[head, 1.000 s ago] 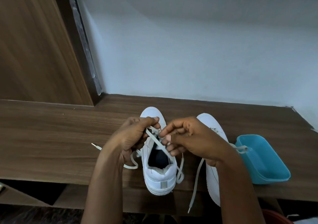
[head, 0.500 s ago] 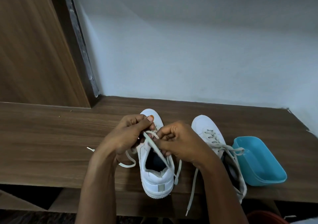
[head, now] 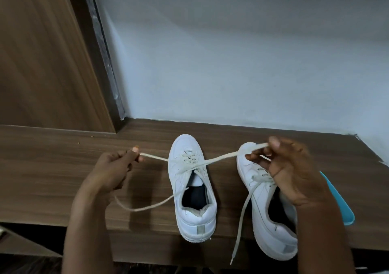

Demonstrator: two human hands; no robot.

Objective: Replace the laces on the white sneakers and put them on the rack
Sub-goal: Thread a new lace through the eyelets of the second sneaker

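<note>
My left hand (head: 113, 168) and right hand (head: 292, 168) each pinch an end of the lace (head: 221, 157), stretched taut across the sneaker (head: 192, 221) standing on the desk (head: 52, 179) (the second sneaker (head: 271, 238) sits just beside it, under my right wrist).

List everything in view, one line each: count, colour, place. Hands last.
wooden shelf: one, brown, across the lower frame
wall: one, pale grey, behind the shelf
wooden panel: one, brown, upper left
middle sneaker: one, white, on the shelf, toe toward the wall
right-side sneaker: one, white, beside it, heel at the shelf's front edge
taut lace: one, off-white, through the middle sneaker, stretched out to both sides
loose lace: one, off-white, on the right-side sneaker, end hanging past the shelf edge
tray: one, blue, right of the sneakers, mostly hidden by the right arm
left hand: one, left of the middle sneaker, pinches the taut lace
right hand: one, above the right-side sneaker, pinches the lace's other side
</note>
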